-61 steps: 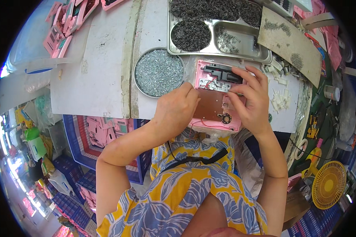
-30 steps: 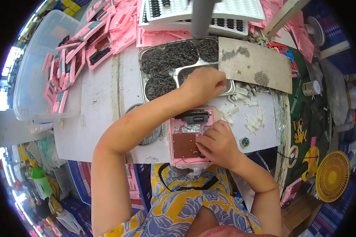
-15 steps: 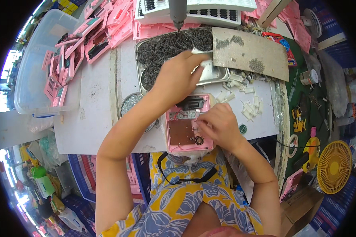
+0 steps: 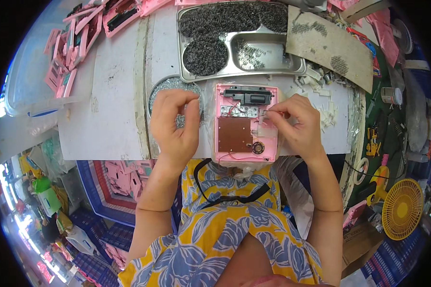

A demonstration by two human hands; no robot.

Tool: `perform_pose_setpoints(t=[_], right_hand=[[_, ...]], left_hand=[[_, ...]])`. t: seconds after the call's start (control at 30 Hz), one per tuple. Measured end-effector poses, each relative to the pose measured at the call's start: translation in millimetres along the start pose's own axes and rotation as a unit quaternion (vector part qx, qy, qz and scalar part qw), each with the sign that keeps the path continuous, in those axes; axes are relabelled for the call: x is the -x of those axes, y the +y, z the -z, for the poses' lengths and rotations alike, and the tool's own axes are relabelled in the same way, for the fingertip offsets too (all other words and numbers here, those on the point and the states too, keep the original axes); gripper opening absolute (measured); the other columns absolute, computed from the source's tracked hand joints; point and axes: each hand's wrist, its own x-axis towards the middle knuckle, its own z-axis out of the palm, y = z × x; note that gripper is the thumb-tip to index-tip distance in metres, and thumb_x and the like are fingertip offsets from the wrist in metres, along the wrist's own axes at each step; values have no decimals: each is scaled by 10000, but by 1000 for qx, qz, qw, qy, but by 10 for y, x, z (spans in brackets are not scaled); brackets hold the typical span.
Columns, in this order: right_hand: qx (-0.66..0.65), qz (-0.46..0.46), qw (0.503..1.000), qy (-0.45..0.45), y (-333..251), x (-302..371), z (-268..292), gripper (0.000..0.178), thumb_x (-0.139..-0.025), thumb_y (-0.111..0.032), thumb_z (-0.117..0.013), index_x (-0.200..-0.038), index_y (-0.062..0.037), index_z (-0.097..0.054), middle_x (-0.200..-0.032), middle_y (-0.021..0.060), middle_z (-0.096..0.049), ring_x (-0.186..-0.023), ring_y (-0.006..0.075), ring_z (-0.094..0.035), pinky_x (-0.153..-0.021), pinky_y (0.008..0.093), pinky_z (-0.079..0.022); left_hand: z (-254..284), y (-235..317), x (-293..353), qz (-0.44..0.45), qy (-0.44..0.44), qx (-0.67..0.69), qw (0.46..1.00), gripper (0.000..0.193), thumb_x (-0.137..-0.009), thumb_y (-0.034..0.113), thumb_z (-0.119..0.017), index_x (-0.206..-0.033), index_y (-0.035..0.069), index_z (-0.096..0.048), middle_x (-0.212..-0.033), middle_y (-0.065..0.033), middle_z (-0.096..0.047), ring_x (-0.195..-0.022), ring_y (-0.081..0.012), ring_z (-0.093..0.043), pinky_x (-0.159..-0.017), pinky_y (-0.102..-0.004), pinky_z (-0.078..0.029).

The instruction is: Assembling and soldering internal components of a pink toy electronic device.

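1. Okay, head view: pink casing (image 4: 270, 142) lies on the surface (image 4: 111, 107), in front of the person, brown board (image 4: 233, 135) and black part (image 4: 250, 97) inside.
2. Right hand (image 4: 301, 125) at the casing's upper right side, thumb and index nearly together; can't tell what's pinched.
3. Left hand (image 4: 172, 125) over the round dish (image 4: 150, 99) of small metal pieces, fingers curled toward thumb; can't tell if anything's gripped.
4. Steel tray (image 4: 278, 48) beyond the casing, dark coils (image 4: 205, 56) in it.
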Motion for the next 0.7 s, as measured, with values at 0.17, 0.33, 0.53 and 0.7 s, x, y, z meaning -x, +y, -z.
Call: perform_pose_setpoints(t=[0.17, 0.33, 0.53, 0.7], right_hand=[[-17, -30, 999, -7, 37, -11, -1, 97, -787, -127, -811, -810, -69, -737, -711, 38, -654, -651, 193, -573, -738, 321, -431], [-20, -24, 1000, 2, 47, 5, -14, 114, -778, -126, -826, -809, -66, -734, -686, 37, -627, -637, 191, -557, -724, 326, -422], [-8, 26, 999, 30, 8, 32, -45, 181, -748, -150, -857, -755, -82, -691, -649, 25, -592, -620, 197, -539, -701, 337, -413], [-56, -40, 997, 33, 69, 291, 79, 215, -725, -137, -878, -735, -83, -670, -646, 28, -590, -626, 203, -537, -653, 331, -421]], left_hand=[[-104, 32, 149, -72, -153, -39, 985, 103, -878, -10, -713, -968, 36, -696, -876, -105, -656, -756, -182, -616, -645, -331, -462], [-385, 250, 145, 21, -194, 100, 976, 221, -891, -5, -711, -1110, 10, -690, -883, -105, -675, -712, -161, -659, -610, -306, -516], [-605, 323, 118, 163, -280, 168, 931, 228, -948, -21, -616, -1168, -44, -671, -899, -109, -717, -721, -116, -699, -643, -257, -566], [-584, 302, 61, 233, -322, 196, 897, 144, -881, 73, -708, -999, -10, -716, -914, -149, -710, -778, -297, -695, -723, -380, -556]])
